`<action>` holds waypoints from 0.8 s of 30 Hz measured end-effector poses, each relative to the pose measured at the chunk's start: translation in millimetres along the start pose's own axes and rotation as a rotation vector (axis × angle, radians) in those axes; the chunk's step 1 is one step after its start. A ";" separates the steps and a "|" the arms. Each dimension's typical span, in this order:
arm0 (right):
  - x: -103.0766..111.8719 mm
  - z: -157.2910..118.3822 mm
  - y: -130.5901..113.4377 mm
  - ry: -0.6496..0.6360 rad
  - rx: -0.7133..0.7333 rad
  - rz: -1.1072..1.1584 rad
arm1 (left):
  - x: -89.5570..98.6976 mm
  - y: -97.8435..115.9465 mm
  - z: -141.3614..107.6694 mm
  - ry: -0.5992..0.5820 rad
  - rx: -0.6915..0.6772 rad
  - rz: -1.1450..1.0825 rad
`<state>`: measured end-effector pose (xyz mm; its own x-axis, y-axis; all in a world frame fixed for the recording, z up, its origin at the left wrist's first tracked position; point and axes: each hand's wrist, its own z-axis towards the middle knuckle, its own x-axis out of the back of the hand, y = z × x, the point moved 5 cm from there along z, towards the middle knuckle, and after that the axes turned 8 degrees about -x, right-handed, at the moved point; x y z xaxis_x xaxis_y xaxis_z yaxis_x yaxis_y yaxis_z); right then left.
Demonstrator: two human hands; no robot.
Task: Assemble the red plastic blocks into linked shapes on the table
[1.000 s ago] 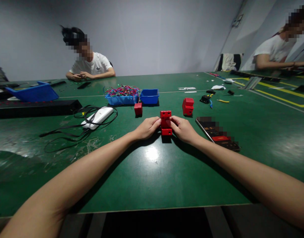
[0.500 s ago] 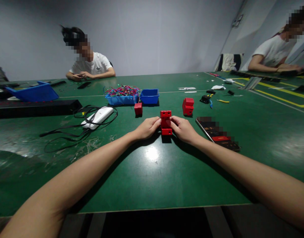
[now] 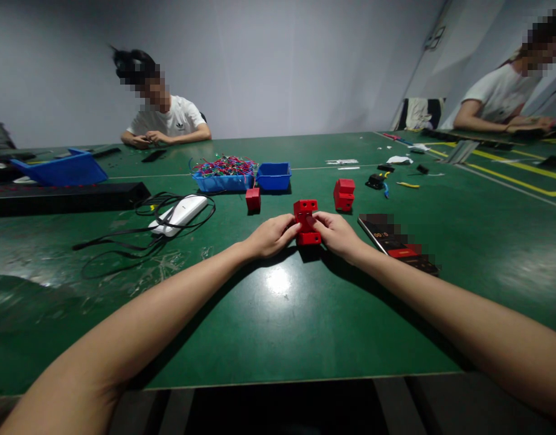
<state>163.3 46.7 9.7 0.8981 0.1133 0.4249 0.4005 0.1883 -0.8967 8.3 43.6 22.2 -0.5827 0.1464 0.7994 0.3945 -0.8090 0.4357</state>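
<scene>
A red block with holes (image 3: 307, 207) stands upright near the middle of the green table (image 3: 278, 326), turned slightly so that its left side shows. My left hand (image 3: 272, 235) grips its left side, thumb toward the front. On the right side my right hand (image 3: 335, 234) holds it between thumb and fingers. Some fingertips are hidden behind the block. Beyond my left hand lies a small red cube (image 3: 253, 199), and another red block (image 3: 344, 194) stands beyond my right hand.
Behind are a blue bin of colourful wires (image 3: 224, 181) and a blue bin (image 3: 273, 176). A white power strip (image 3: 182, 214) with black cables lies left, a phone (image 3: 395, 244) right. Cutters (image 3: 378, 181) lie farther right. Two people sit across the table.
The red block between my hands has turned slightly, now showing its left side, and its base has shifted a little to the right. My left thumb has moved right along with it.
</scene>
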 end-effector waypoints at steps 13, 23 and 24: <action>-11.2 -4.7 -0.4 -0.175 -0.159 0.295 | 11.6 -12.9 -3.5 0.284 0.178 -0.162; -8.3 -11.0 -1.8 -0.228 -0.358 0.366 | 5.7 -12.2 -0.7 0.206 0.060 -0.355; -6.8 -10.7 -2.1 -0.188 -0.376 0.391 | 6.3 -13.7 -0.6 0.231 0.100 -0.357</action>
<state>158.3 35.1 7.4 0.9584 0.2831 0.0366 0.1130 -0.2587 -0.9593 -1.1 55.2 21.0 -0.8342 0.2666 0.4828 0.1996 -0.6701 0.7149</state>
